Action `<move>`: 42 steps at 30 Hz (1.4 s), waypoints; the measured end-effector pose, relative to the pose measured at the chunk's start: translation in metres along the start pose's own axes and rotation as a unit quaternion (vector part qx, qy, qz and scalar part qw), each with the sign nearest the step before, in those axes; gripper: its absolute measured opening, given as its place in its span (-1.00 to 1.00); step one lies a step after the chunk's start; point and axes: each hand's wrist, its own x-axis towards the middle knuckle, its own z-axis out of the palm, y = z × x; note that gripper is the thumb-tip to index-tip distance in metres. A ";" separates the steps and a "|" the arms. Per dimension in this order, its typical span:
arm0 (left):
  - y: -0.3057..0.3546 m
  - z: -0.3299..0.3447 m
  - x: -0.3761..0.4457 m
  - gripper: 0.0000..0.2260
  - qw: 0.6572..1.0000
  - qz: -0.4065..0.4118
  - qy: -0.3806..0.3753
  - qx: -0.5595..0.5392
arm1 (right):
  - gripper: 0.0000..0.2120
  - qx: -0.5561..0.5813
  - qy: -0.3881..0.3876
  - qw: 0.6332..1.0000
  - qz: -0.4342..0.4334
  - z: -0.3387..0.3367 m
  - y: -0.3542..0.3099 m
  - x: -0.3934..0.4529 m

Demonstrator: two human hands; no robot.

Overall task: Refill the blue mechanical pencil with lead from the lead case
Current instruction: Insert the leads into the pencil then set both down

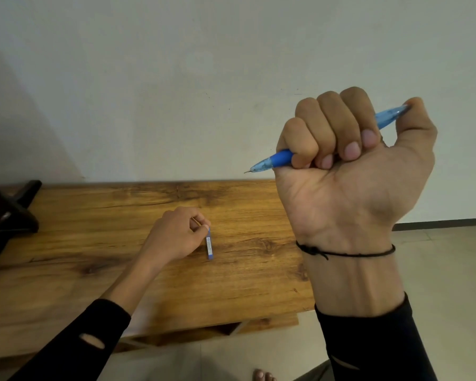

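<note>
Right hand (352, 160) was fisted on the blue mechanical pencil (279, 158), tip pointing left, well above the lead case (209, 244), which the left hand (176, 235) pinched at its far end, long axis toward camera.

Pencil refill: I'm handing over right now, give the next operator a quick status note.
Right hand: fist closed around the pencil, held up in the air, tip pointing left, thumb over the cap end.
Left hand: fingers touching the top end of the lead case, which lies on the table.
Done: pencil picked up.
Left: open the case, take out lead, load the pencil. Whether the case is open yet is unclear.
</note>
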 end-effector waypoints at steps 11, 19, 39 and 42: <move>0.001 -0.001 -0.001 -0.93 1.000 0.000 0.005 -0.009 | -0.41 -0.008 -0.016 0.995 -0.100 0.003 0.020 -0.003; 0.004 -0.005 -0.004 -0.91 1.000 0.019 0.003 -0.014 | -0.61 -0.097 0.056 0.990 -0.086 -0.012 0.022 0.011; 0.011 -0.018 -0.010 -0.76 0.998 0.060 -0.018 -0.022 | -0.74 -0.374 0.261 0.890 -0.019 -0.103 0.037 0.046; 0.022 -0.025 -0.014 -0.80 0.979 0.129 -0.001 -0.159 | -0.81 -0.312 0.251 0.915 -0.038 -0.098 0.035 0.045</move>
